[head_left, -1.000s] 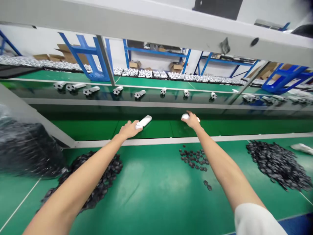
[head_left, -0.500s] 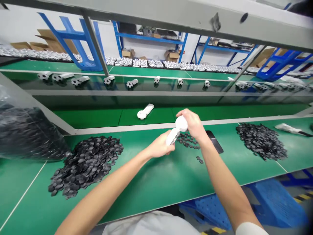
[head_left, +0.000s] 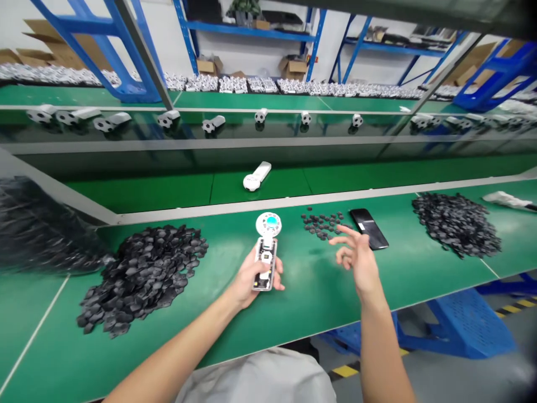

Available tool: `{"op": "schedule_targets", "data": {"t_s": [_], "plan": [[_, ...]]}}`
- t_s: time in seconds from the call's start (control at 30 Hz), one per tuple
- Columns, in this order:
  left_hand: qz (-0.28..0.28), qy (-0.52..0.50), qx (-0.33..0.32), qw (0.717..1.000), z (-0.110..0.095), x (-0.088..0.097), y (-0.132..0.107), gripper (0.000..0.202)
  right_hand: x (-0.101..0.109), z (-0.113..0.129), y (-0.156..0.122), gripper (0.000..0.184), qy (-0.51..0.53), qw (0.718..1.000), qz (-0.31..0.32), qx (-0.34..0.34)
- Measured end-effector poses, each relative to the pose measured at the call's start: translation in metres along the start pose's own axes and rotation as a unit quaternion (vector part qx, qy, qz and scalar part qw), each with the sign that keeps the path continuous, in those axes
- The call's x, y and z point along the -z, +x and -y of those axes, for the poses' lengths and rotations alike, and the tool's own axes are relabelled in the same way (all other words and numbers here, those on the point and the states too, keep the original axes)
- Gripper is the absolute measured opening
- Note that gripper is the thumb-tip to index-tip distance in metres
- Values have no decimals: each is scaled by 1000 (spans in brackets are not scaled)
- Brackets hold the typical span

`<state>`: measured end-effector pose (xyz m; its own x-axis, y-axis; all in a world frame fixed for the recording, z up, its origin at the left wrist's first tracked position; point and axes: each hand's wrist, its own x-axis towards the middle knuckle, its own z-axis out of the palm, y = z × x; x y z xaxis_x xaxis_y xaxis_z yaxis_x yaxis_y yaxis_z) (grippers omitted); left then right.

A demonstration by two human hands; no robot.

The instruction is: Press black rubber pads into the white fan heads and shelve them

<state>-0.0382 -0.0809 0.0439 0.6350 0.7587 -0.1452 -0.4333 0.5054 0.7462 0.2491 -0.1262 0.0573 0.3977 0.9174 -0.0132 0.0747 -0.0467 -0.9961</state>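
My left hand point(head_left: 249, 275) is closed round the handle of a white round-headed device point(head_left: 268, 225). The handle's near side shows inner parts, and its head carries a turquoise disc with small dark marks around it. My thumb lies across the handle's middle. Right of it, my right hand point(head_left: 356, 254) hovers over the bench with fingers apart and nothing visible in them. Small black pieces point(head_left: 321, 225) lie scattered just beyond its fingertips. A black phone point(head_left: 369, 228) rests behind that hand.
Big heaps of black pieces lie left point(head_left: 146, 274) and right point(head_left: 457, 224). A clear bag point(head_left: 42, 229) of dark pieces stands far left. Another white device point(head_left: 257, 177) lies on the sunken green strip point(head_left: 176, 193) beyond the ledge. Football-patterned devices point(head_left: 213, 123) line the far shelf.
The device has been turned over, showing its inner side, and moved left and nearer with my left hand. My right hand has let go of its head and moved right. The view has tilted down.
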Motion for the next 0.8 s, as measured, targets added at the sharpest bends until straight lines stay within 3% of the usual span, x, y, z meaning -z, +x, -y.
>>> {"op": "schedule_targets", "data": {"t_s": [0.1, 0.23, 0.37, 0.47, 0.6, 0.63, 0.7, 0.8], "plan": [[-4, 7, 2, 1000, -2, 8, -7, 62, 31, -21, -21, 68, -114, 989, -96, 24], [-17, 44, -17, 999, -6, 13, -8, 49, 40, -36, -37, 50, -361, 924, -103, 69], [-46, 49, 4, 998, -11, 14, -9, 41, 35, -39, -36, 45, -420, 900, -89, 69], [-26, 63, 17, 998, -12, 14, -10, 28, 36, -34, -29, 44, -444, 890, -74, 72], [-52, 51, 21, 997, -13, 14, -9, 31, 29, -23, -20, 42, -457, 883, -65, 85], [-73, 50, 21, 996, -14, 14, -8, 33, 23, -20, -19, 41, -449, 887, -60, 85], [-116, 81, 17, 990, -16, 15, -5, 42, 5, -13, -21, 37, -382, 921, -33, 65], [-153, 163, -7, 975, -18, 20, 1, 56, -33, -3, -29, 32, -198, 979, 41, -10]]}}
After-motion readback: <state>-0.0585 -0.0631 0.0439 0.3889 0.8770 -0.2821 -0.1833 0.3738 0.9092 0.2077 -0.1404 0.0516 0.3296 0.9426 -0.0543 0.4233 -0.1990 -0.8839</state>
